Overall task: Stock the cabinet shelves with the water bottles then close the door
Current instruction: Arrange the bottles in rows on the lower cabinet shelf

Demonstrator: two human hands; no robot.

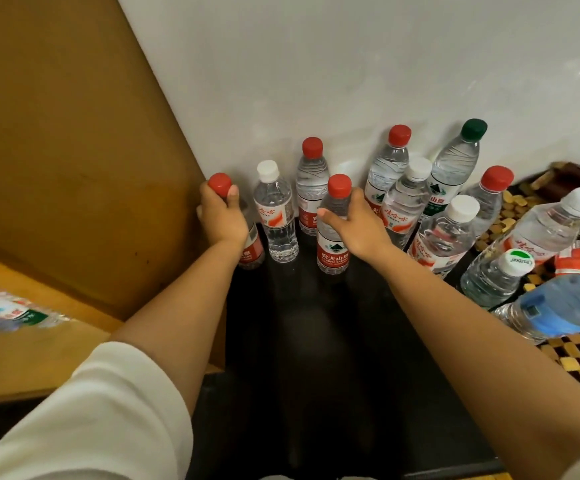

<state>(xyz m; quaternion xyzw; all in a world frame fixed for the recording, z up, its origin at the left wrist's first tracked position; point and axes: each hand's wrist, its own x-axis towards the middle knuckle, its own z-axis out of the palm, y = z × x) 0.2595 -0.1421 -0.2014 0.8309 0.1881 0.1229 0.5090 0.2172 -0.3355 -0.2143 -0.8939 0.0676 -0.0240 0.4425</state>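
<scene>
While both hands grip bottles: clear water, caps on.
Left hand point(222, 216) wraps red-capped bottle point(251, 249) by cabinet point(74, 150); right hand point(357, 221) grasps second red-capped bottle point(333, 251); other bottles point(276, 216) stand along wall point(350, 64).

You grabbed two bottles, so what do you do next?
Probably lift both straight up: the left hand and right hand each already grip a clear plastic red-capped bottle that stands on the dark surface among close neighbours.

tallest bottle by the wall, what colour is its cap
Dark green cap, seen in the head view.
</scene>
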